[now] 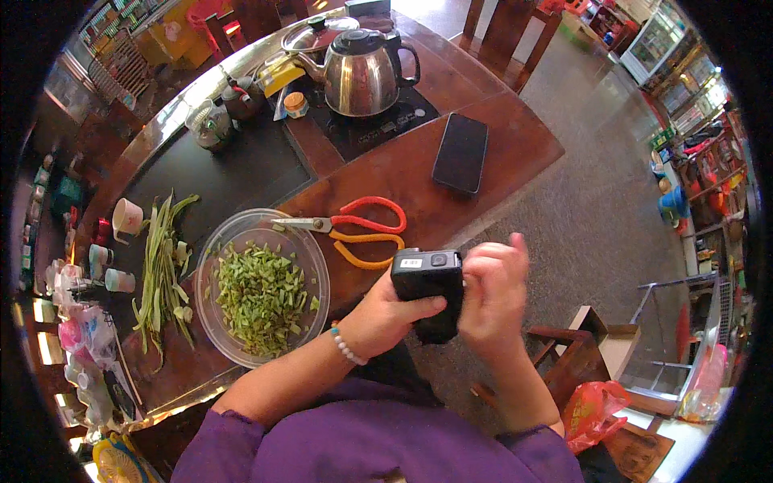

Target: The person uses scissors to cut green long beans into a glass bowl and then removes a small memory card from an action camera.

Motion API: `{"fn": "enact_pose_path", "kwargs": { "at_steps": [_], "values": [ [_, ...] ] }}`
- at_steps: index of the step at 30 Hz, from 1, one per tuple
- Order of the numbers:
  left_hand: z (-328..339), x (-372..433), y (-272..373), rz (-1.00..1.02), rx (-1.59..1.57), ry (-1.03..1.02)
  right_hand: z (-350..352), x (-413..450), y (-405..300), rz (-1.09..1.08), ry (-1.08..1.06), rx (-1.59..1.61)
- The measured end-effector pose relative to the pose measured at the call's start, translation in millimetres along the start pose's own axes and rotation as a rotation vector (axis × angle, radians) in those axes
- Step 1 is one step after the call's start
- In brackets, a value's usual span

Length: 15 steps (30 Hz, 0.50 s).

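My left hand [395,317] grips a black box-shaped electronic device [427,284] that carries a small white label, with my thumb across its near face. At the device's right side is my right hand [495,290], slightly blurred, its fingers bent; whether they grip the device is hidden. Left of my hands, a clear plastic bowl [202,302] holds chopped green vegetable pieces [259,296]. Scissors [362,223] with one red and one orange handle lie with their blades over the bowl's rim. Whole long green bean pods [160,271] are heaped beyond the bowl's left side.
A dark smartphone [461,153] lies on the wooden table [513,145]. Behind it, a steel kettle [362,75] stands on a black hob [386,127]. Small cups [127,217] and a glass pot [208,124] are at left. A red plastic bag [595,416] is at lower right.
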<state>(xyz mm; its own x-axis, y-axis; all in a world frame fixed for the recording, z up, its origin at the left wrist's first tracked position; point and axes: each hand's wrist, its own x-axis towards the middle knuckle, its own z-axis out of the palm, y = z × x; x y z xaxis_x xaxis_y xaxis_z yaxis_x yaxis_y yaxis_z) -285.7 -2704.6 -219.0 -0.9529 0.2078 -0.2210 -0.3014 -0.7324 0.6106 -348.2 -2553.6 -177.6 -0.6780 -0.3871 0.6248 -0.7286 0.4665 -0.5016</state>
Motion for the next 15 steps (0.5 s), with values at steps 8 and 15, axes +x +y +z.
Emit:
{"fn": "enact_pose_path", "kwargs": {
  "at_steps": [8,15],
  "values": [
    [-6,1,9,-0.034,-0.07,-0.079,-10,-1,1,0.171,-0.075,0.305],
    [-8,-2,13,-0.026,-0.038,-0.032,-19,-2,7,0.186,-0.312,0.185]
  ]
}}
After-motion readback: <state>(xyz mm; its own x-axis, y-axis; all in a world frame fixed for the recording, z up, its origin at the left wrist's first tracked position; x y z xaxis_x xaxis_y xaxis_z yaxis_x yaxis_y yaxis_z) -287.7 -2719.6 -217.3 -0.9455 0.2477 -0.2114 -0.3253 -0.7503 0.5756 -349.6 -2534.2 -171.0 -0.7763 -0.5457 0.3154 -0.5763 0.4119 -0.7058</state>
